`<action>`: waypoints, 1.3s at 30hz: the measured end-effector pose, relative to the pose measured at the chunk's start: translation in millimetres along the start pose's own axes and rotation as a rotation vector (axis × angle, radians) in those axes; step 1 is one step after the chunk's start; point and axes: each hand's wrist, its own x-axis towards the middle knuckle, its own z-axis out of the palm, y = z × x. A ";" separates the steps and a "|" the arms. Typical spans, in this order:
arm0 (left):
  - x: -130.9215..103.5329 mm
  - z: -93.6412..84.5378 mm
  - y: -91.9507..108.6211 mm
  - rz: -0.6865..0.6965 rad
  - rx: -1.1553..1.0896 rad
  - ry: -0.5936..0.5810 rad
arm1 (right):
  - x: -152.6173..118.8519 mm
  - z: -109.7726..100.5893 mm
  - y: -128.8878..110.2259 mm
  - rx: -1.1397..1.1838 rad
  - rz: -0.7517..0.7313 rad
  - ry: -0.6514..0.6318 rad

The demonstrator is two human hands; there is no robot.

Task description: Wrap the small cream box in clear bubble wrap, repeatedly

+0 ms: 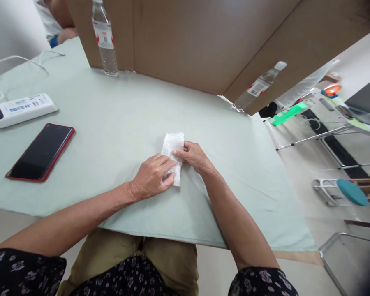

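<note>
From the head view, I am holding a narrow, crinkled piece of translucent wrap [174,142] just above the near part of the bench [126,119], its long side running away from me. With my right hand [193,157] I am pinching its right edge, the thumb lying on top and the fingers curling behind that edge. My left hand [156,172] is reaching over the lower left part; its forefinger and thumb are touching the wrap a little apart, and I cannot tell whether that grip is closing on it.

On my left, a dark-screened phone [41,153] in a red case is lying flat, and beyond it a white device [26,107] with blue lettering is resting near a pale cable [14,59]. A tall brown cardboard panel [185,41] is standing along the far side. One water bottle [105,41] is standing in front of its left part, and another bottle [259,87] is appearing slanted by its right part. Past the panel at upper left, another person's arm [61,12] is showing. Off to the right, a teal-topped stool [352,192] is standing on the floor.
</note>
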 end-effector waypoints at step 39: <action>-2.7 -8.0 -17.7 -0.187 -0.515 -0.012 | -66.4 12.9 45.3 -0.334 -0.658 0.123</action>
